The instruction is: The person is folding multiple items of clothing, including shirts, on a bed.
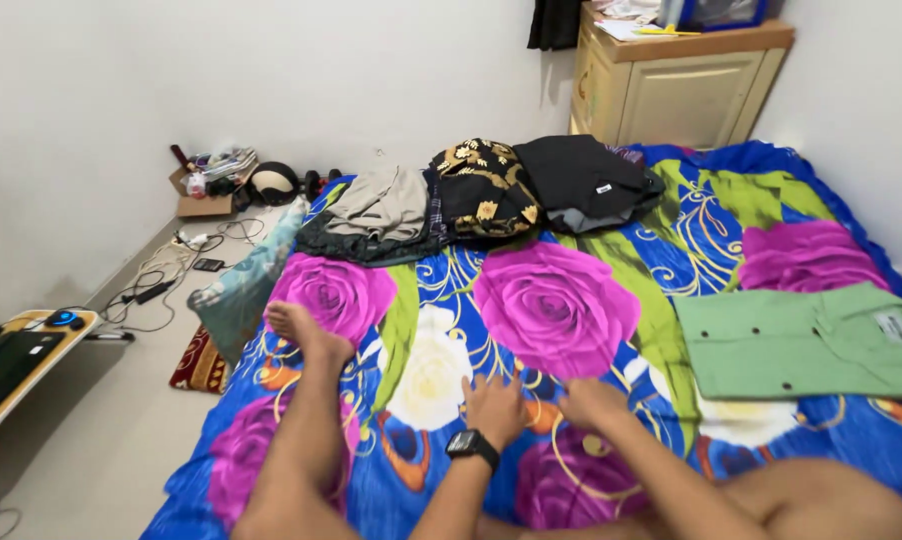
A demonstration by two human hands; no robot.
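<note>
Head view, left hand (494, 408), right hand (591, 402) flat on bedsheet (556, 300)

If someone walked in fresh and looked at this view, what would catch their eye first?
First the bedsheet, bright blue with big magenta roses, filling most of the view. Both hands lie flat on it near the bottom middle, the left hand with a black wristwatch beside the right hand. A folded green shirt lies at the right, and a row of folded clothes sits along the far edge.

Bare arms, bare legs; black square-faced wristwatch (472, 445) on left wrist.
</note>
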